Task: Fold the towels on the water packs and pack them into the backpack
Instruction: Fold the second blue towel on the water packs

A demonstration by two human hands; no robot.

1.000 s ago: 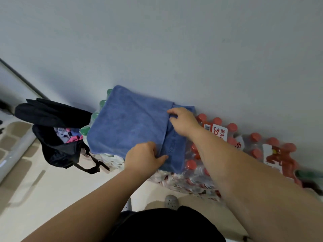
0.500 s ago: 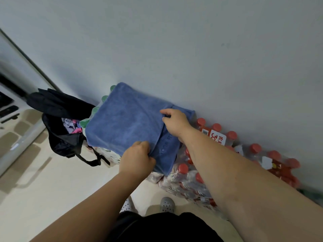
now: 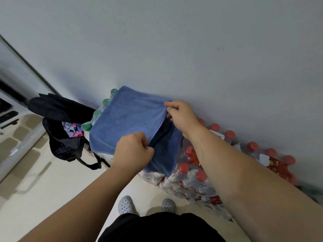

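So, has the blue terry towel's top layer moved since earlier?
Yes. The top layer has lifted at its right edge, off the lower layer, above the water packs.

A blue towel [image 3: 127, 119] tops water packs [image 3: 195, 180] on the floor [image 3: 52, 189].

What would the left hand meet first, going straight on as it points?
Likely the darker lower layer of the blue towel, right ahead of the left hand; beyond it, the right hand. Depth is unclear.
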